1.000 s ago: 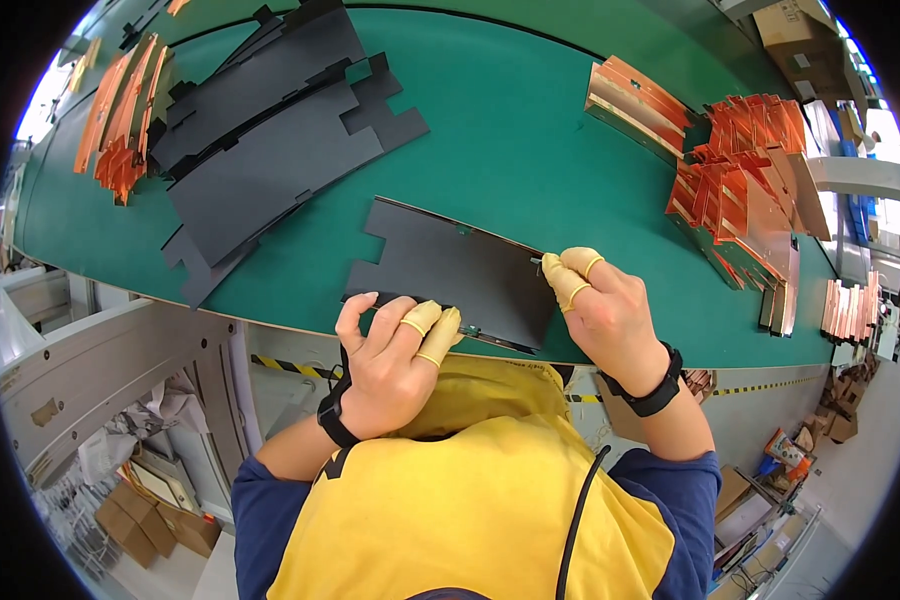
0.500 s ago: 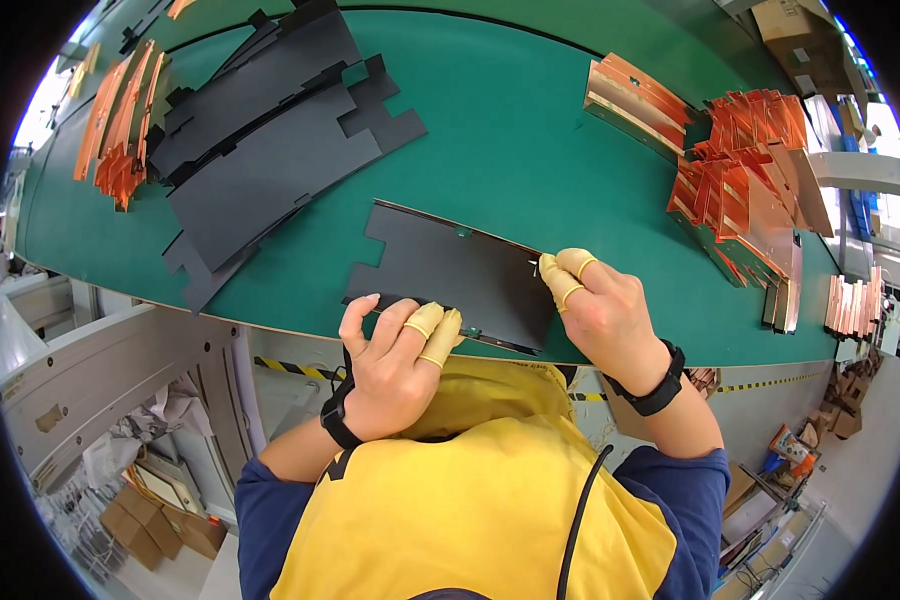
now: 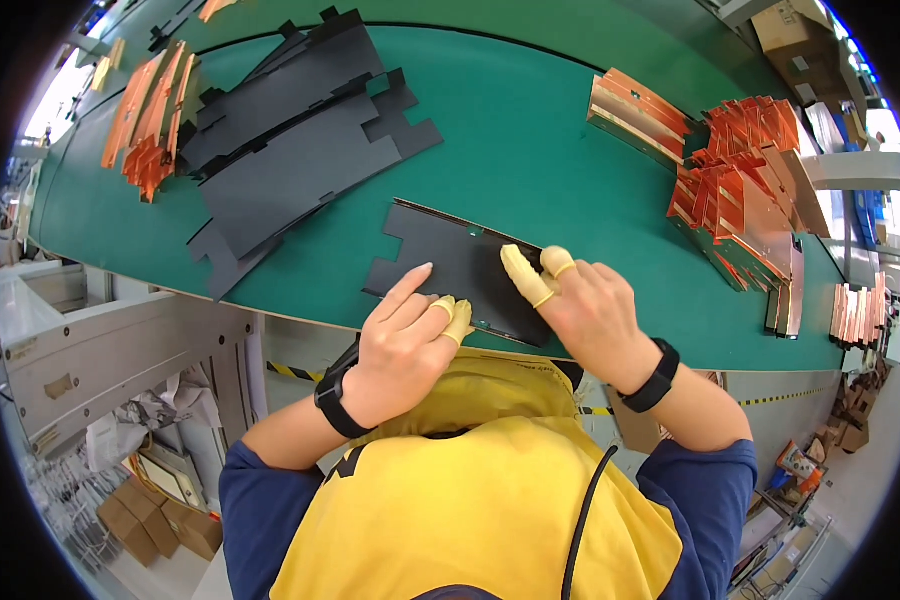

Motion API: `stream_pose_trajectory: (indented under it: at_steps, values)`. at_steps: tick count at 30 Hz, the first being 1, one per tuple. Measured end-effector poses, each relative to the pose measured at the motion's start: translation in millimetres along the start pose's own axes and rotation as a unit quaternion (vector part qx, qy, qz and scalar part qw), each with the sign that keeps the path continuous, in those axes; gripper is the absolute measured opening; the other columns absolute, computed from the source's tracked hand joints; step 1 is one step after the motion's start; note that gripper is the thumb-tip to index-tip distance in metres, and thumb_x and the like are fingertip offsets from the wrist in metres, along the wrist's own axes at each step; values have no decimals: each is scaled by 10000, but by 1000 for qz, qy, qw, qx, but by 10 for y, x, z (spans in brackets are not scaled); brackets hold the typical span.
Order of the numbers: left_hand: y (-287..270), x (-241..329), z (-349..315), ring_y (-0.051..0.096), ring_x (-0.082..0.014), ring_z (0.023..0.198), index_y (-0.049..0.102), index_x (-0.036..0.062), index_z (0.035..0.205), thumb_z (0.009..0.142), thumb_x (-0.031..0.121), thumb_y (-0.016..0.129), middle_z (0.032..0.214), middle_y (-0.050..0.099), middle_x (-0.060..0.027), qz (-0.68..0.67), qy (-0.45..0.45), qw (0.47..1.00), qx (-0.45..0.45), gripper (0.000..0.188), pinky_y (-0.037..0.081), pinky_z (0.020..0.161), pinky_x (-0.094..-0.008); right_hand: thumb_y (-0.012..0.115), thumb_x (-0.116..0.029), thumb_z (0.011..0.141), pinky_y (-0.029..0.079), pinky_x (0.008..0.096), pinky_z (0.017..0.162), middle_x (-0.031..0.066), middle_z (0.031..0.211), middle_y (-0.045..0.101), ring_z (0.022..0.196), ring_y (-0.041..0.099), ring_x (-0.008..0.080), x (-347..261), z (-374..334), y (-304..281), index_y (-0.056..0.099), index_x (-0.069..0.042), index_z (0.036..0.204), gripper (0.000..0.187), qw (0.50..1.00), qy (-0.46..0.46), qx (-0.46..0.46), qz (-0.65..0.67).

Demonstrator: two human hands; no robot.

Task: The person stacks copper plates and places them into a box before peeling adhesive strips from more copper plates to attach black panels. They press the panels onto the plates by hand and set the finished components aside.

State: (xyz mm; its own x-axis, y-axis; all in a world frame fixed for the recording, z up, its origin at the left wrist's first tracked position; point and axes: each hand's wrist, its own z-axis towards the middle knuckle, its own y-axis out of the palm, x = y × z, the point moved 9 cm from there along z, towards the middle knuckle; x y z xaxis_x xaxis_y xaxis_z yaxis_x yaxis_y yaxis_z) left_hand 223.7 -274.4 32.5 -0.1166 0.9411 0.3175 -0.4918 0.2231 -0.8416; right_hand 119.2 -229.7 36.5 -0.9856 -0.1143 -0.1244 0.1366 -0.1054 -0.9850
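A dark notched panel (image 3: 440, 245) lies on the green tabletop in front of me, with thin copper-coloured edges along its long sides and small green-showing slots. My left hand (image 3: 405, 340) is at its near edge, thumb and one finger in yellow finger cots pinched together there. A bare finger of that hand stretches over the panel's surface. Over the panel's right end, my right hand (image 3: 585, 305) has its cot-covered thumb and finger apart, with nothing visible between them. Part of the right end is hidden beneath this hand.
Several black notched sheets (image 3: 290, 165) lie overlapped at the left, beside upright copper-coloured strips (image 3: 155, 125). A single copper-coloured channel (image 3: 638, 115) and a heap of copper-coloured metal parts (image 3: 735, 190) occupy the right side. The green table (image 3: 490, 130) has its near edge by my body.
My right hand has moved from the panel's far right corner inward over its surface, its thumb and finger now apart. A left finger has straightened over the panel. The view has shifted slightly.
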Motion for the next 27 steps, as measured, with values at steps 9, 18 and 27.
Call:
stream_pose_trajectory:
  at_steps: [9, 18, 27]
  values:
    - [23, -282, 284, 609, -220, 761, 680, 60, 848, 658, 149, 704, 790, 608, -64, -64, 9, 979, -196, 211, 519, 822, -345, 603, -195, 796, 447, 335, 859, 193, 1285, 481, 1112, 507, 284, -70, 52, 175, 513, 0, 1226, 482, 992, -38, -40, 115]
    - [89, -562, 401, 614, -208, 971, 656, 87, 1009, 634, 293, 711, 1059, 629, -35, -81, 28, 970, -229, 431, 505, 840, -294, 592, -206, 818, 427, 354, 917, 265, 1331, 416, 1231, 443, 326, -152, 59, 238, 423, 48, 1287, 560, 986, -69, -137, 64]
    - [147, -538, 372, 599, -178, 1036, 653, 129, 1074, 621, 369, 689, 1196, 598, -10, -9, 90, 966, -243, 514, 487, 900, -289, 564, -172, 823, 434, 364, 899, 266, 1316, 434, 1175, 487, 345, -176, 70, 192, 394, 73, 1299, 563, 993, -64, -77, 65]
